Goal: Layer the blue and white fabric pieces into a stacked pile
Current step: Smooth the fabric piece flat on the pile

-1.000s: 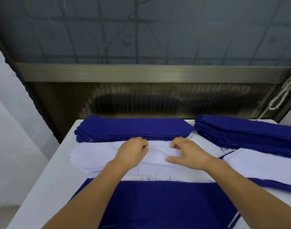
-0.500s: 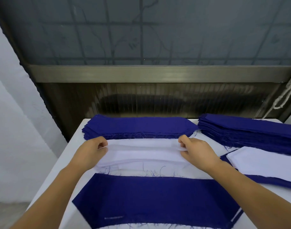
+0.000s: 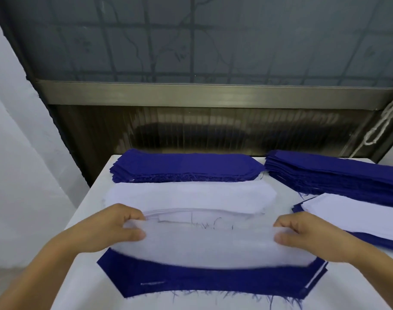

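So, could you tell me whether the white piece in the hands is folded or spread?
Spread: the left hand and right hand hold the white piece stretched between them.

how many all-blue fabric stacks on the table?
2: one blue stack at the far edge beyond the white stack, another blue stack at far right. The near pile mixes colours; more may lie off-frame.

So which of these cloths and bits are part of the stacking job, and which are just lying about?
Part of the job:
- thin white fabric piece, pinched by left hand and right hand
- dark blue fabric piece under it
- white fabric stack
- blue fabric stack behind
- mixed blue and white pile, right

Lying about:
- knotted white cord
- far-right blue stack, untouched; role unclear
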Tool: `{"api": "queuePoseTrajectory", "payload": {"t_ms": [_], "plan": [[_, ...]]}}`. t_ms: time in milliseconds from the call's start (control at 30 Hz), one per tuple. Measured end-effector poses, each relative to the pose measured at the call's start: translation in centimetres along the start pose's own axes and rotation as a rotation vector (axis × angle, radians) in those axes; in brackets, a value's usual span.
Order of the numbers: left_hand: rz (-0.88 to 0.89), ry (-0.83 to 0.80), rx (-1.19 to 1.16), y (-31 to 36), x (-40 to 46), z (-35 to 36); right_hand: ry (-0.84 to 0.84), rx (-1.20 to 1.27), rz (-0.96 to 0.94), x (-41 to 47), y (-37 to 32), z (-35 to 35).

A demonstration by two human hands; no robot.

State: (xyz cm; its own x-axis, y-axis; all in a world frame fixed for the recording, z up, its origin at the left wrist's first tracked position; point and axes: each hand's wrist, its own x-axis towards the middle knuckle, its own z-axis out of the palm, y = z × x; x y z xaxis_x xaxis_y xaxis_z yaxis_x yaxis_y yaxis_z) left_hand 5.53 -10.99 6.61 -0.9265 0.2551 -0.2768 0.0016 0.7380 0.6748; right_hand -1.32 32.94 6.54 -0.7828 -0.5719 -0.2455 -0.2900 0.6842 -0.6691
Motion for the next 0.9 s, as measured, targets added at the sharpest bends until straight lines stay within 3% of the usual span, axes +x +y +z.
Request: {"api": "queuePoseTrajectory", "payload": {"t_ms": [100,200,267,367,467,567,733,900], "plan": [[-0.006,0.028,0.043,0.6,0.7,0.8,0.051,0.01,0.072,-0.5,0.1,0.2],[0.008,0.315,0.089,1.0,1.4,1.7,0.302,-0.024,0.034,-0.9,0.3,0.8],[0.106,0.457,0.079,1.1,0.8,2.4,0.506,-0.147,-0.102,-1.5,0.5,1.6],[0.333,0.476,0.217,0.3,-0.7,4.0,0.651,-0.442,-0.391,-2.5,2.4,3.5],[0.451,0.372,0.325,-1.0,-1.5,6.6,0.626,-0.603,-0.523,-3.3,4.7,5.7],[0.398,0.323,0.358,-2.0,-1.8,8.1,0.611,-0.643,-0.56,-3.5,5.7,7.1],[0.375,0.28,0.393,-1.9,-1.7,7.7,0.574,-0.632,-0.547,-3.6,5.1,6.9],[0.319,0.248,0.335,-1.5,-1.8,7.5,0.413,-0.544,-0.443,-4.2,4.2,6.3]]}}
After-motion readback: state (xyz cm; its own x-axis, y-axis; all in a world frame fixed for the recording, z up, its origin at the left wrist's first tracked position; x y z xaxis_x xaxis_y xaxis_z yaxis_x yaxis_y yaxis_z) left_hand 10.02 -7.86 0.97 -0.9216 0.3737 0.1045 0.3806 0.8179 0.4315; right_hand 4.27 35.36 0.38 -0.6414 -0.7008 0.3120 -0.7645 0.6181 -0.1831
